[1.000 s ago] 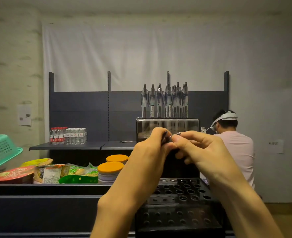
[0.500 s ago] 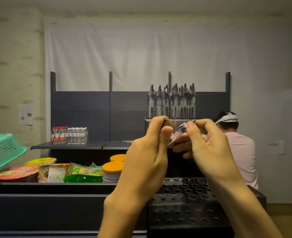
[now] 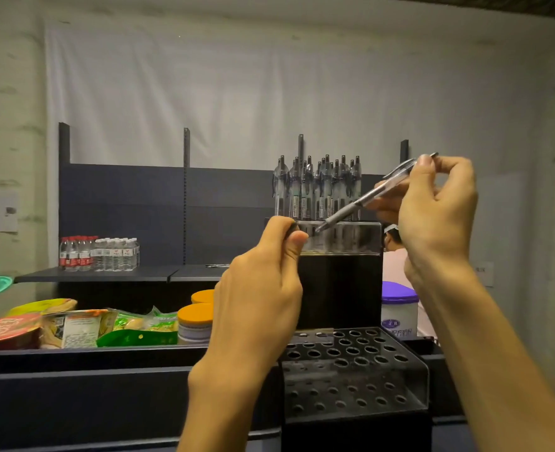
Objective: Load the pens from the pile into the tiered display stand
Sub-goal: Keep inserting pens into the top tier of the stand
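Head view. The right hand (image 3: 432, 220) is raised at the right of the frame, its fingers curled round the upper end of a clear-barrelled pen with a silver clip (image 3: 372, 194). The pen slants down and to the left, its tip ending just in front of the top tier of the dark, tiered display stand drilled with round holes (image 3: 354, 370). The left hand (image 3: 263, 288) is held up at centre, thumb and fingers pinched on a small dark item that is too hidden to identify; it does not touch the pen.

A row of clear pens standing upright (image 3: 317, 190) fills the top tier of the stand. The lower tiers, in the foreground, show open holes with no pens in them. The pile of pens is not visible.

To the left, a dark tray (image 3: 74, 350) carries snack packets (image 3: 132, 331) and orange-lidded tubs (image 3: 194, 318). A purple-lidded white tub (image 3: 399, 308) stands to the right of the stand. Small water bottles (image 3: 100, 254) are grouped on a dark shelf (image 3: 106, 275) behind.
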`<state>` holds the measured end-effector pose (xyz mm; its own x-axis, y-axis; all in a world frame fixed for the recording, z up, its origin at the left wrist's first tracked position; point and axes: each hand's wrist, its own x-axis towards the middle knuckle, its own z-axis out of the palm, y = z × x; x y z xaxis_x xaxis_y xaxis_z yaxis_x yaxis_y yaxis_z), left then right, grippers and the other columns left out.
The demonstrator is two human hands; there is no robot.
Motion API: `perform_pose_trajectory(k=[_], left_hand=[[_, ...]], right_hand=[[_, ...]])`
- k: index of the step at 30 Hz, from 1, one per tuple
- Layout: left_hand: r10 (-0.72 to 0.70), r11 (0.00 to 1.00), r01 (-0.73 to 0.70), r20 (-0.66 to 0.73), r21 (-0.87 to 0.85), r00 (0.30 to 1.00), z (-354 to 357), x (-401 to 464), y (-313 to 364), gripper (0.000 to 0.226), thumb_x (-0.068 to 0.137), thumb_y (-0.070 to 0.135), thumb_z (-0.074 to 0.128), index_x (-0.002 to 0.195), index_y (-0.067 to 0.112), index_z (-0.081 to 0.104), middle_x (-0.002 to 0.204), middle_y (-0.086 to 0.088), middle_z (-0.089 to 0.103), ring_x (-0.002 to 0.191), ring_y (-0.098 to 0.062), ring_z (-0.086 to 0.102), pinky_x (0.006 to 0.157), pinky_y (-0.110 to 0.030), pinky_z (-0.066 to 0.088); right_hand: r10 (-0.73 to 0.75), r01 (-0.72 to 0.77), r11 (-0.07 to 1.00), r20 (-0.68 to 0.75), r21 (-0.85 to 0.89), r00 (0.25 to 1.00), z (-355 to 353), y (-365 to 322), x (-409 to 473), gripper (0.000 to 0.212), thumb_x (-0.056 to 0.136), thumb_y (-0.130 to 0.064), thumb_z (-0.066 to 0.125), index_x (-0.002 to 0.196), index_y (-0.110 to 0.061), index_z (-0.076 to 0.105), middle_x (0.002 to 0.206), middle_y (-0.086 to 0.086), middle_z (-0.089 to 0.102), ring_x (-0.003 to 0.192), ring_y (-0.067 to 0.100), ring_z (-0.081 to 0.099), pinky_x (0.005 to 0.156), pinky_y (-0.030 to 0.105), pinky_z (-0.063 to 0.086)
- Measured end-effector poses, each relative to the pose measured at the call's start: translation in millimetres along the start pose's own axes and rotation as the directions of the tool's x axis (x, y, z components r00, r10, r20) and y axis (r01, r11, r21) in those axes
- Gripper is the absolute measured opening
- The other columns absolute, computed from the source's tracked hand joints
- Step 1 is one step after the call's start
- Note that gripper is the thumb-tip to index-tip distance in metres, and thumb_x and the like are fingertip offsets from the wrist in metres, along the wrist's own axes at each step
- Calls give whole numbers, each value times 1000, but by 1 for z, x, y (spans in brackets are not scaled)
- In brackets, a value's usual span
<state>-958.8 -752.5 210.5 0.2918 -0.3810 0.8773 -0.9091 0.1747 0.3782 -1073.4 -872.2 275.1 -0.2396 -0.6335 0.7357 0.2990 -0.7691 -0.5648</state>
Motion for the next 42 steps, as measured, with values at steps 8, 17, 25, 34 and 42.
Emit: perform_pose_trajectory(k=[8,17,25,34,42], left_hand=[[-78,991,69,77,116,994,0,-1,-2,20,99,50,25,98,38,42,62,7,56,60,-7,53,55,-26,40],[-83,991,71,106,112,991,0,0,-5,20,98,51,26,96,39,42,61,8,54,60,-5,53,50,-21,34],[-63,993,49,135,106,989,4,1,-7,21,98,51,26,101,39,44,63,9,53,61,-4,53,51,-21,36],[-30,999,26,92,44,995,7,1,-7,20,98,51,28,97,40,45,61,8,53,68,-3,54,51,-23,37],[-14,999,10,92,44,996,10,2,-9,19,97,51,29,97,40,45,60,9,54,71,1,54,49,-20,30]], right_hand=[[-273,270,950,5,-154,962,25,-16,22,13,103,-27,43,106,-15,45,90,4,65,72,13,69,61,22,59],[-324,394,842,237,-370,916,52,-13,24,20,101,-28,46,110,-11,52,85,4,64,74,23,68,68,46,58],[-243,382,802,335,-459,910,62,-9,32,19,97,-34,55,103,-16,61,89,8,70,78,28,68,74,43,58],[-84,329,749,410,-576,908,65,-14,39,26,86,-41,69,88,-16,76,78,3,70,75,23,68,77,32,56],[-42,316,780,458,-541,888,69,-4,39,23,83,-37,74,93,-16,72,80,4,70,73,26,69,72,43,59]])
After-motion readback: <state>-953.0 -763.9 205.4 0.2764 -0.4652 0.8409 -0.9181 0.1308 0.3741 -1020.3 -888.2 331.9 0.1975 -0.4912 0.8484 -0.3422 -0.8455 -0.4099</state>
